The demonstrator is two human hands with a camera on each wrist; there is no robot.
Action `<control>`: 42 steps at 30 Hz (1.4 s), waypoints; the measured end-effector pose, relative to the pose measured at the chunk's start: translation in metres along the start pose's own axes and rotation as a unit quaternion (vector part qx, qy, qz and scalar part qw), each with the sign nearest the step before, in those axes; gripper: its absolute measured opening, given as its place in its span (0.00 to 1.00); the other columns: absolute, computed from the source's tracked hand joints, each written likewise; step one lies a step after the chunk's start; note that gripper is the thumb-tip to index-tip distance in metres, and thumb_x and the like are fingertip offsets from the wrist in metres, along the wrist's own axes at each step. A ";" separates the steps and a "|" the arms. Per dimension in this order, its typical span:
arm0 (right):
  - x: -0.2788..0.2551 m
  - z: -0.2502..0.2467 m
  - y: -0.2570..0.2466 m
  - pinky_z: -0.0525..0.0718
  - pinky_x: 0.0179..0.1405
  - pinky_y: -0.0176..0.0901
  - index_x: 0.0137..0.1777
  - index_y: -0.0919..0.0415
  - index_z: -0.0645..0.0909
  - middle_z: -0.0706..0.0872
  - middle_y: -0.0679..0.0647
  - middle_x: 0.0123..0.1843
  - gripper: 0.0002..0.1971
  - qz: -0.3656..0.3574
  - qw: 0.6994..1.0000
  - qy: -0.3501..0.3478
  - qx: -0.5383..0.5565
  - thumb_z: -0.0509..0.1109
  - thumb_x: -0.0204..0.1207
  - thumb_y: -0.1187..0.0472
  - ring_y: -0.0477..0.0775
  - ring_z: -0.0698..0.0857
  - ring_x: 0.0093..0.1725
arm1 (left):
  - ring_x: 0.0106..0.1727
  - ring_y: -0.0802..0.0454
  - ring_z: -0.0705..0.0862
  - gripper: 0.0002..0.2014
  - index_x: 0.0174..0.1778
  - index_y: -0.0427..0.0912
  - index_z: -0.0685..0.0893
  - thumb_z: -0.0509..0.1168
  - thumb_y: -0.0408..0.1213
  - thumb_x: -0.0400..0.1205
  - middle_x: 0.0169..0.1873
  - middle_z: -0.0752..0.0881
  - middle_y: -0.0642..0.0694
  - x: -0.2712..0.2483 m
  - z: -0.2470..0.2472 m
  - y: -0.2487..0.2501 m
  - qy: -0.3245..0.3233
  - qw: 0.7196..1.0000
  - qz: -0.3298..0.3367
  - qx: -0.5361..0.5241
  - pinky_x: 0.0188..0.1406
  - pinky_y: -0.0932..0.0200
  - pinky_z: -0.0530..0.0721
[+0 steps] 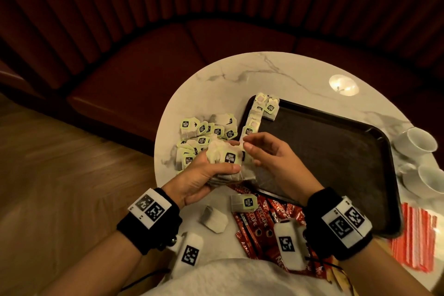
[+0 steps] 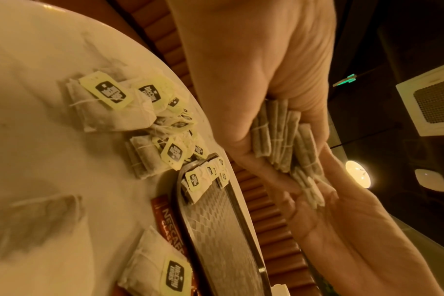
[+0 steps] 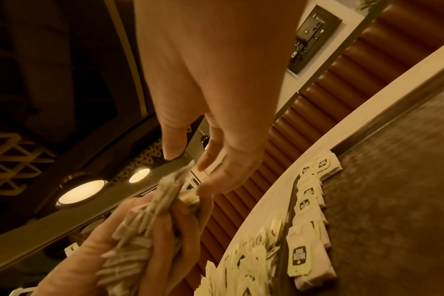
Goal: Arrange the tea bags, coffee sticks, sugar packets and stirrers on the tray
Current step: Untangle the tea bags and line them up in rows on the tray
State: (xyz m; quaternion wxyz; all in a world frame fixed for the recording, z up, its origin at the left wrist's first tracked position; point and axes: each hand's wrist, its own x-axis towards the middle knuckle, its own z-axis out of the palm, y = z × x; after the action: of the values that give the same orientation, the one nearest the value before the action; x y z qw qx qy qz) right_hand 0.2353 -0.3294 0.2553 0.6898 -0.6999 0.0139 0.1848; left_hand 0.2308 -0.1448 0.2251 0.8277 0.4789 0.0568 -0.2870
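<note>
The left hand (image 1: 201, 175) clutched a thick stack of green-tagged paper tea bags (image 1: 227, 163) beside the loose-fingered, empty right hand (image 1: 269, 158); a slack grip could spill them.

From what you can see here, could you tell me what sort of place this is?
Probably a café or hotel lounge: a curved dark red padded bench wraps around a round marble table, and white cups stand beside a black serving tray.

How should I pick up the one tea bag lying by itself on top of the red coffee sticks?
Probably pinch the lone tea bag by its paper body's long edges, coming from above. It lies flat, label up, on the coffee sticks, clear of both hands.
</note>
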 end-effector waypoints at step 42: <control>0.019 -0.032 0.016 0.88 0.43 0.31 0.57 0.66 0.86 0.92 0.58 0.53 0.10 0.048 0.967 0.134 0.209 0.67 0.80 0.71 0.47 0.91 0.48 | 0.40 0.48 0.91 0.16 0.54 0.39 0.83 0.71 0.20 0.74 0.41 0.92 0.42 0.014 0.004 0.012 0.153 0.984 0.087 -0.004 0.35 0.52 0.91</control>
State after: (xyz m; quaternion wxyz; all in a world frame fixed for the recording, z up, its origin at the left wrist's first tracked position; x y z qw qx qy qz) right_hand 0.2560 -0.3573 0.2339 0.8032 -0.5568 0.1782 0.1148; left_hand 0.2479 -0.1494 0.2314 0.8327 0.5174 0.1421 -0.1370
